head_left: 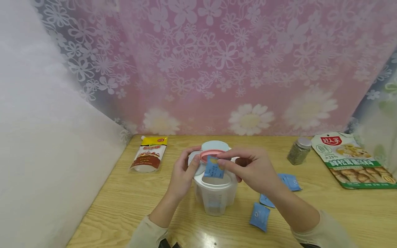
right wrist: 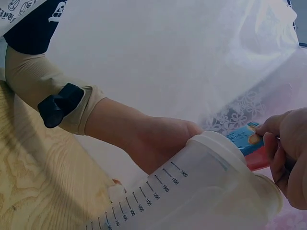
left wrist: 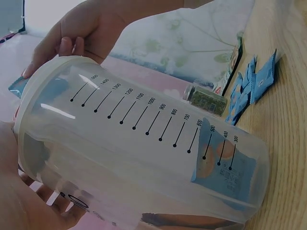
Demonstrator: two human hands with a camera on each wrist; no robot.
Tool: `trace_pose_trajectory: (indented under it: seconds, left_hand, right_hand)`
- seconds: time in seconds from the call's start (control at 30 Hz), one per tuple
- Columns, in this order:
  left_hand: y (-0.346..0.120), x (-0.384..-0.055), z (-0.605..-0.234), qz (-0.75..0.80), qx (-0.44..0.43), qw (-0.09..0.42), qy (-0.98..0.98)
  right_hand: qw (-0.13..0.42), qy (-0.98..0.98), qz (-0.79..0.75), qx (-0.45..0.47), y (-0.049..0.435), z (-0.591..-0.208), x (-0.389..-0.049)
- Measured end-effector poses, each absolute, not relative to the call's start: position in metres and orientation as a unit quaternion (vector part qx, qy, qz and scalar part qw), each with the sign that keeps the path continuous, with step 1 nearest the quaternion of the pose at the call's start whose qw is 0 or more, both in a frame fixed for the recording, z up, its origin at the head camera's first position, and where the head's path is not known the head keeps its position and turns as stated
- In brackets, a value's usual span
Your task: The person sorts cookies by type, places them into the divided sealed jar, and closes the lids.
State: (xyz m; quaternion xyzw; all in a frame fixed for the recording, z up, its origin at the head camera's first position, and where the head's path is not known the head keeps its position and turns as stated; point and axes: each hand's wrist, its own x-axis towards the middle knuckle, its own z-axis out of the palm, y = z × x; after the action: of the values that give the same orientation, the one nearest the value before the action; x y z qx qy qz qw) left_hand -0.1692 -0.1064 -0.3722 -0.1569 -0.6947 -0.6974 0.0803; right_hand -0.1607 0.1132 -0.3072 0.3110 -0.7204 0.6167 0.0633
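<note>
A clear plastic storage container (head_left: pixel 214 203) with a printed measuring scale stands upright on the table. At its top are white lids and a pink-rimmed part (head_left: pixel 211 153). My left hand (head_left: pixel 183 172) grips the left side of its top, thumb on the upper edge. With thumb and forefinger my right hand (head_left: pixel 252 167) pinches a small blue sachet (head_left: pixel 214 168) over the front opening. The left wrist view shows another blue sachet (left wrist: pixel 225 170) inside, near the bottom. Several more blue sachets (head_left: pixel 260 217) lie on the table, partly hidden behind my right forearm.
A yellow, white and brown spouted pouch (head_left: pixel 149 154) lies at the back left. Toward the back right stand a small glass jar (head_left: pixel 299 151) of dried herbs with a grey lid and a large green-white food bag (head_left: pixel 353 162). A flowered curtain (head_left: pixel 229 69) hangs behind the table.
</note>
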Motion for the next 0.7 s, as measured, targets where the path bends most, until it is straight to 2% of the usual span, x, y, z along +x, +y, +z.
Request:
trace_pose_trajectory:
  seconds: [0.3,0.7]
  left_hand:
    - [-0.107,-0.170,-0.372,-0.703,-0.163,0.073,-0.688]
    - [-0.107,-0.169,-0.371,-0.702,-0.162,0.078,-0.689]
  right_hand:
    - [0.063,-0.754,0.569,0.322,0.119,-0.314,-0.154]
    - [-0.050,-0.737,0.591,0.324,0.139,-0.315,-0.159]
